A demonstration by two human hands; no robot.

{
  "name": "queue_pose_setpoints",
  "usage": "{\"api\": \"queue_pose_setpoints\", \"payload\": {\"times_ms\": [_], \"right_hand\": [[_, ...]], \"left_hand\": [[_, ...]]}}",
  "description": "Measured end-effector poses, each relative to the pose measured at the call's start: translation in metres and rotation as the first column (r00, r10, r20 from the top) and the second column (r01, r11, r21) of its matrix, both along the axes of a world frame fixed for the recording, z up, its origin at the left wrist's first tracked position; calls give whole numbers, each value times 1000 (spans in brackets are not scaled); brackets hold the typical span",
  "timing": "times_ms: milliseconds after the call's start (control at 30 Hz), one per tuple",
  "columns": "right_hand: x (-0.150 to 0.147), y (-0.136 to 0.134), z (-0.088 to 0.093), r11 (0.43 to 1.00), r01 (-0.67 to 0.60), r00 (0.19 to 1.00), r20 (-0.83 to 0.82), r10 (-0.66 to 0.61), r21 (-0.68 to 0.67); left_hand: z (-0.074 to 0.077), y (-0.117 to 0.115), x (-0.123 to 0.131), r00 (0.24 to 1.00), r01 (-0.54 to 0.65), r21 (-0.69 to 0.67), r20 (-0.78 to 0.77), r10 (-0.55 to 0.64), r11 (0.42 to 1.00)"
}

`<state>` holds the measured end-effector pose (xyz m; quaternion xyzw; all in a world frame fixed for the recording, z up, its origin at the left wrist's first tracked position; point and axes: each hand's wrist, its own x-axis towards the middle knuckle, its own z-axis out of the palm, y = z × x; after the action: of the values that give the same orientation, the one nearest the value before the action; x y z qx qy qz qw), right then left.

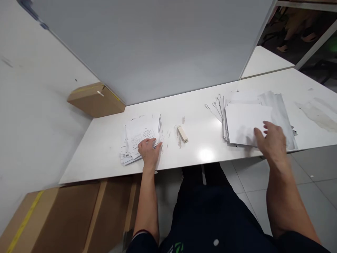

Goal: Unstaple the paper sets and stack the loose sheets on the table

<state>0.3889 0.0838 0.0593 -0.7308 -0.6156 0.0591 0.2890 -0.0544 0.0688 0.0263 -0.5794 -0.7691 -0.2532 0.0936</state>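
My left hand [149, 151] rests on the lower right edge of a printed paper stack [142, 131], its thumb and fingers apart at the sheets' edge. Over the right part of the white table, my right hand [271, 140] is at the lower right corner of a blank top sheet [247, 121], fingers spread. That sheet lies on a larger, uneven pile of papers [276, 109] with edges fanned out at its left. Between the two stacks lies a small cream-coloured block [182, 134], touched by neither hand.
A cardboard box [97, 100] sits at the table's back left corner. Large cardboard boxes [65, 218] stand below left. A grey panel [158, 49] rises behind the white table [105, 154]. Smudges mark the tabletop.
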Motion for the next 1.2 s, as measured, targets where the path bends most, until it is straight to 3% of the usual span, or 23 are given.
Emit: {"api": "queue_pose_setpoints", "payload": {"times_ms": [100, 233, 300, 367, 433, 533, 600, 667, 700, 767, 867, 933, 1000, 1100, 1200], "right_hand": [[-37, -12, -1, 998, -60, 998, -31, 60, -12], [-79, -25, -6, 967, -255, 960, -110, 256, 23], [-94, -31, -8, 946, -325, 935, -149, 322, 2], [-108, -35, -10, 919, -395, 902, -198, 384, -17], [-122, -39, -11, 879, -476, 848, -281, 449, -33], [-146, -42, -11, 796, -601, 725, -472, 502, -76], [-161, -43, -10, 737, -666, 632, -612, 475, -115], [-176, -43, -10, 687, -714, 517, -764, 386, -136], [-182, -43, -10, 669, -731, 448, -836, 316, -139], [-190, -43, -12, 649, -747, 313, -937, 155, -142], [-194, -42, -16, 646, -749, 194, -981, 6, -144], [-191, -43, -20, 662, -735, 224, -974, 32, -147], [-186, -44, -24, 685, -711, 336, -933, 132, -159], [-183, -49, -25, 707, -690, 512, -794, 328, -153], [-187, -58, -19, 700, -711, 576, -626, 526, -66]], "left_hand": [[1, 5, 6, 1000, -28, -37, -15, 27, 999], [3, 10, 7, 999, 18, -20, 28, -17, 1000], [6, 11, 5, 992, 32, 55, 120, -38, 998], [11, 8, 7, 954, -32, 176, 298, -22, 984], [18, 1, 12, 824, -157, 259, 566, -18, 953], [28, -16, 31, 497, -253, 259, 861, -104, 932], [33, -32, 48, 344, -227, 257, 924, -169, 939], [34, -50, 66, 262, -152, 246, 944, -201, 957], [33, -59, 74, 254, -96, 232, 946, -202, 968], [30, -75, 90, 314, 54, 195, 928, -202, 979], [22, -94, 107, 371, 324, 149, 889, -270, 934], [17, -99, 113, 346, 442, 134, 887, -306, 887], [13, -98, 115, 321, 495, 115, 897, -304, 861], [9, -87, 113, 255, 457, 76, 943, -213, 886], [9, -70, 112, 172, 362, 41, 979, -110, 931]]}}
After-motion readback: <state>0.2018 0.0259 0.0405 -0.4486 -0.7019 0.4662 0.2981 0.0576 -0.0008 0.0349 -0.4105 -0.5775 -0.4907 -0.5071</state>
